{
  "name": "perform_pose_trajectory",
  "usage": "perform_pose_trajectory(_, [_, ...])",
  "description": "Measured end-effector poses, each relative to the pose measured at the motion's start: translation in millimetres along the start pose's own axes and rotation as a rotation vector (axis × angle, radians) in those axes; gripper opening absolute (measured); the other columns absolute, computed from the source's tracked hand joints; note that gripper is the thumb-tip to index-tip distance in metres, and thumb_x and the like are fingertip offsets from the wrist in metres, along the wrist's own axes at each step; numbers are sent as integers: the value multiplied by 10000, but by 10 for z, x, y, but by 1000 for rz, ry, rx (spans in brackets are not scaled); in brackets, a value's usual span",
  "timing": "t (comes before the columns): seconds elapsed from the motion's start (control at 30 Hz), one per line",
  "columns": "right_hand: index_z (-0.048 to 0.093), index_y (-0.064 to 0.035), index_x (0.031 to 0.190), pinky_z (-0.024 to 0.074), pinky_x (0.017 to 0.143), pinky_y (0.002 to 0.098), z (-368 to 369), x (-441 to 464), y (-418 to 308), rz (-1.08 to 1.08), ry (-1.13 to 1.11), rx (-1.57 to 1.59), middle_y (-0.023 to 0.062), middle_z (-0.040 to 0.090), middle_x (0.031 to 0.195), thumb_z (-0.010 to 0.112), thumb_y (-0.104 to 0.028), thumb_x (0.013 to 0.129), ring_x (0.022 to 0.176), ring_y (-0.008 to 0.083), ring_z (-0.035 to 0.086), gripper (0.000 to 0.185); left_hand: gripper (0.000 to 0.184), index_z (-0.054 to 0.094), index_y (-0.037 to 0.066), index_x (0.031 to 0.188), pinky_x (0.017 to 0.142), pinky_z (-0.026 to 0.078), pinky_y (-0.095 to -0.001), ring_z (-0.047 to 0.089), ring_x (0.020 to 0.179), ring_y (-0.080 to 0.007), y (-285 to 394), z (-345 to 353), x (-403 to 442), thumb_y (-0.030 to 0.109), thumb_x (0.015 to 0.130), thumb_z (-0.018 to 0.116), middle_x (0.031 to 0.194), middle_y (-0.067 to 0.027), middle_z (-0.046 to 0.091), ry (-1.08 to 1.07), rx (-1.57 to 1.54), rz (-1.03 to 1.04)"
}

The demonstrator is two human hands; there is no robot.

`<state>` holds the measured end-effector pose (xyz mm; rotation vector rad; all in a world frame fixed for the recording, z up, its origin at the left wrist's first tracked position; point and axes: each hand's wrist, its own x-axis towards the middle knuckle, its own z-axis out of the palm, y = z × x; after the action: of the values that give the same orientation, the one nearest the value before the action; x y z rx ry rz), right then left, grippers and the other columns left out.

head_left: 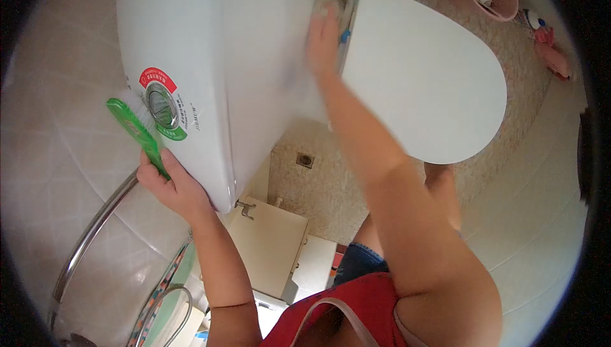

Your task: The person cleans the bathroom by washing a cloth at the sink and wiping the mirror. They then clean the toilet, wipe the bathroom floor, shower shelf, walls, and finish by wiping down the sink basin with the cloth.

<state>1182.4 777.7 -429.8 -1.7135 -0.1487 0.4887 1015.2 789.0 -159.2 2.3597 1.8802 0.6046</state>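
My left hand [175, 185] is closed round the handle of a green brush [132, 123] with white bristles. The bristles lie by the round flush button [161, 106] on the white toilet tank [175, 22]. Farther over, my right hand [323, 38] is pressed down at the back of the toilet, where the bowl meets the closed white lid [426, 73]. Motion blurs it, and its fingers are on a greyish pad or cloth [331, 5] that I cannot make out well. A small blue piece [345, 36] shows beside the fingers at the lid's hinge edge.
A pink bin [503, 0] with white paper stands at the upper right, near a red and pink item [550, 54]. A floor drain [305, 160] and a cream cabinet [270, 242] are below the tank. A metal rail [95, 232] curves along the left.
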Motion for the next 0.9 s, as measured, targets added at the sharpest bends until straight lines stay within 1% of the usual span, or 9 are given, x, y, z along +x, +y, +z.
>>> perform_pose_trajectory(0.13, [311, 41, 1360, 274, 1047, 416, 83, -1137, 527, 56, -15, -177, 262, 387, 1333, 410, -226, 943, 1238, 385, 373, 505, 331, 493, -32, 1193, 892, 359, -355, 451, 983, -239, -11, 15, -11, 154, 920, 504, 1040, -134, 465, -3, -8, -22])
perform_pose_trajectory(0.23, [327, 43, 1351, 284, 1040, 411, -145, -1752, 339, 469, -150, -24, 256, 402, 1334, 439, -213, 932, 1235, 373, 387, 504, 334, 490, -32, 1197, 881, 361, -355, 450, 970, -239, 0, 7, 0, 155, 921, 500, 1033, -133, 459, -7, 41, 15])
perform_pose_trajectory(0.3, [386, 35, 1322, 308, 1027, 403, -334, -2205, 554, 886, -436, 20, 244, 421, 1329, 474, -193, 919, 1217, 360, 418, 471, 334, 488, -31, 1197, 875, 363, -356, 450, 966, -241, -23, -55, 5, 159, 922, 500, 1029, -134, 455, -35, 88, 64])
perform_pose_trajectory(0.4, [439, 16, 1294, 334, 1008, 401, -714, -1747, -134, 410, -389, -17, 231, 460, 1299, 504, -185, 908, 1194, 345, 451, 440, 334, 486, -30, 1196, 867, 364, -358, 450, 961, -246, -151, -23, 3, 161, 922, 501, 1022, -134, 452, -35, 103, 88])
perform_pose_trajectory(0.47, [478, -29, 1274, 364, 987, 398, -668, -883, -369, 270, -256, -70, 169, 550, 1205, 516, -183, 895, 1147, 341, 487, 411, 334, 486, -30, 1197, 861, 364, -359, 450, 956, -251, -87, -22, -2, 154, 919, 503, 1019, -134, 453, -17, 71, 58])
perform_pose_trajectory(0.57, [549, -24, 1174, 210, 1066, 486, -343, 382, -283, -331, -262, -895, 163, 574, 1163, 487, -189, 844, 1164, 315, 457, 374, 333, 486, -31, 1197, 860, 365, -360, 451, 953, -257, -67, -30, -15, 144, 915, 504, 1015, -137, 454, -16, 75, 48])
perform_pose_trajectory(0.77, [653, -27, 968, 217, 1071, 452, -564, 0, -154, -761, -520, -1347, 132, 605, 1108, 500, -152, 812, 1141, 280, 486, 251, 318, 486, -40, 1180, 858, 365, -358, 453, 947, -265, -52, -63, -27, 133, 913, 505, 1012, -145, 456, -35, 35, 46])
perform_pose_trajectory(0.87, [677, -69, 907, 220, 1073, 447, -604, 25, -357, -675, -993, -1479, 104, 626, 1051, 518, -156, 802, 1101, 257, 510, 209, 311, 487, -47, 1173, 849, 366, -364, 452, 938, -272, -69, -15, 8, 118, 910, 502, 1002, -153, 458, -5, 31, 96])
perform_pose_trajectory(0.9, [679, -79, 899, 229, 1067, 445, -622, 100, -365, -764, -980, -1438, 98, 628, 1031, 528, -157, 796, 1089, 254, 514, 199, 310, 488, -48, 1172, 847, 367, -365, 453, 939, -274, -51, 8, 36, 118, 910, 501, 1002, -156, 460, -7, 31, 91])
